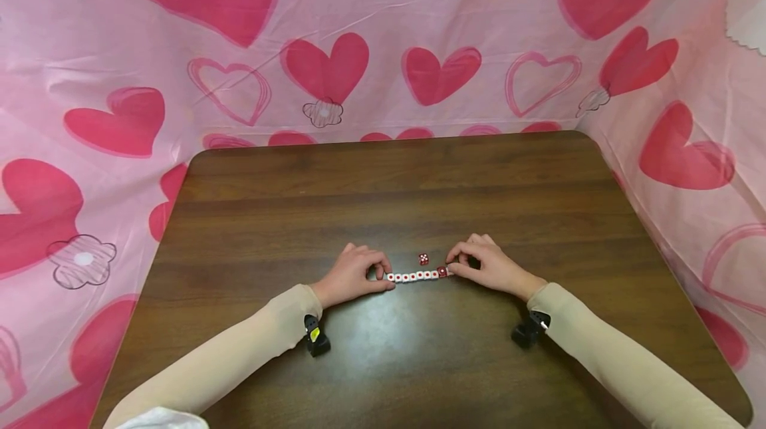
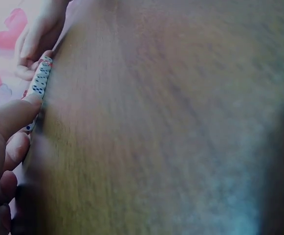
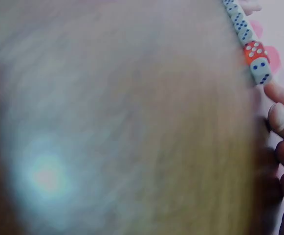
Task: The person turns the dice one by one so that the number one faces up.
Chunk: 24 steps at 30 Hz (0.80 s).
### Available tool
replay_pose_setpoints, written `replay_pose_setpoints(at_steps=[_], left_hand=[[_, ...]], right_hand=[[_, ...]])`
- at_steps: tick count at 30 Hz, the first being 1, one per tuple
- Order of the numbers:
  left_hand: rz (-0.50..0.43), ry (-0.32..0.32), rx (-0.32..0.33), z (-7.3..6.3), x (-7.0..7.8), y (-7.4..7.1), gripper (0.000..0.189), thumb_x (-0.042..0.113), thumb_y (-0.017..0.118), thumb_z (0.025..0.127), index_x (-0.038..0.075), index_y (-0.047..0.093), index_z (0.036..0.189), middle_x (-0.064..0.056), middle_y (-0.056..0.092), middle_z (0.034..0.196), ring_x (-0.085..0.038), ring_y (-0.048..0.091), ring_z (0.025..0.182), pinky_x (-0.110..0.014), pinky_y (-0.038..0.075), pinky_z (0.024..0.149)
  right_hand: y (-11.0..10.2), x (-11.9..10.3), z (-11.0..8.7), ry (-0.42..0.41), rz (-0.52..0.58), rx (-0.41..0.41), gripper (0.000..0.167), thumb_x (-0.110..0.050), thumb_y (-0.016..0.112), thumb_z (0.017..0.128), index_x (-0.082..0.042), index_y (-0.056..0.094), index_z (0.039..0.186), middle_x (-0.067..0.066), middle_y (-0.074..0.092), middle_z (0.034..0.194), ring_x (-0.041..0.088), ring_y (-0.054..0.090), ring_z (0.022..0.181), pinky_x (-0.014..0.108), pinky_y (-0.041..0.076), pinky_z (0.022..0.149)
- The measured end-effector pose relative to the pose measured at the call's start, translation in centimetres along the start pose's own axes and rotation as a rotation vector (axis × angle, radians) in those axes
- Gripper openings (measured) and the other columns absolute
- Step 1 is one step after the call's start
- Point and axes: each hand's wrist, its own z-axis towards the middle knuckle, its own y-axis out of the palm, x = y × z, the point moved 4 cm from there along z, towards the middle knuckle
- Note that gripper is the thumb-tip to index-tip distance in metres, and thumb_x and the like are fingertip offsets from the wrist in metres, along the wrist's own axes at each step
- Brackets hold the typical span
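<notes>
A row of small dice (image 1: 413, 277) runs between the two hands, mostly white with red single dots facing up. One red die (image 1: 442, 272) sits near its right end, with a white die (image 3: 260, 71) beyond it. My left hand (image 1: 353, 274) pinches the row's left end, the thumb (image 2: 14, 116) lying along the near side over part of the dice. At the other end my right hand (image 1: 492, 265) holds the last white die by thumb and index finger. Another red die (image 1: 423, 259) rests apart, just behind the row.
The brown wooden table (image 1: 383, 196) has rounded corners. Pink cloth with hearts (image 1: 439, 73) hangs behind it and along both sides. Each wrist bears a black camera (image 1: 316, 336) that sits over the table.
</notes>
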Motion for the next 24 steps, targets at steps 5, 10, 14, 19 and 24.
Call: replay_pose_setpoints(at_steps=[5,10,14,19,24], left_hand=[[-0.018,0.022,0.014,-0.1,0.0,-0.1,0.023,0.038,0.084,0.088,0.026,0.065,0.092,0.021,0.056,0.076,-0.005,0.045,0.078,-0.037,0.029,0.085],[-0.017,0.040,0.025,0.0,0.1,-0.1,0.022,0.036,0.085,0.088,0.026,0.066,0.093,0.021,0.056,0.075,-0.005,0.044,0.076,-0.037,0.029,0.085],[-0.008,0.028,0.021,0.1,0.1,-0.2,0.023,0.037,0.085,0.087,0.026,0.066,0.093,0.022,0.056,0.075,-0.005,0.044,0.076,-0.036,0.029,0.085],[-0.013,0.017,0.011,0.1,0.1,-0.1,0.023,0.037,0.085,0.087,0.026,0.066,0.093,0.021,0.056,0.075,-0.005,0.044,0.076,-0.036,0.029,0.084],[-0.018,0.020,0.004,0.0,-0.1,0.0,0.023,0.039,0.085,0.088,0.028,0.066,0.094,0.019,0.056,0.075,-0.004,0.044,0.075,-0.036,0.029,0.084]], right_hand=[[-0.3,-0.4,1.1,0.013,-0.029,-0.010,0.014,-0.020,0.081,0.092,-0.024,0.073,0.103,-0.021,0.052,0.075,0.004,0.042,0.073,0.035,0.031,0.079],[-0.3,-1.1,2.6,-0.033,-0.039,-0.053,0.017,-0.022,0.082,0.091,-0.021,0.072,0.105,-0.022,0.049,0.072,0.002,0.043,0.068,0.033,0.033,0.077],[0.1,-1.8,4.3,-0.063,-0.036,-0.116,0.020,-0.026,0.082,0.091,-0.020,0.071,0.107,-0.022,0.049,0.069,0.001,0.045,0.065,0.030,0.039,0.073],[0.8,-2.3,5.6,-0.031,-0.054,-0.206,0.018,-0.032,0.078,0.095,-0.023,0.072,0.109,-0.022,0.051,0.068,0.002,0.047,0.066,0.031,0.040,0.075],[0.9,-2.0,5.8,-0.007,-0.100,-0.198,0.014,-0.033,0.077,0.096,-0.026,0.074,0.107,-0.023,0.051,0.069,0.005,0.044,0.072,0.033,0.036,0.079]])
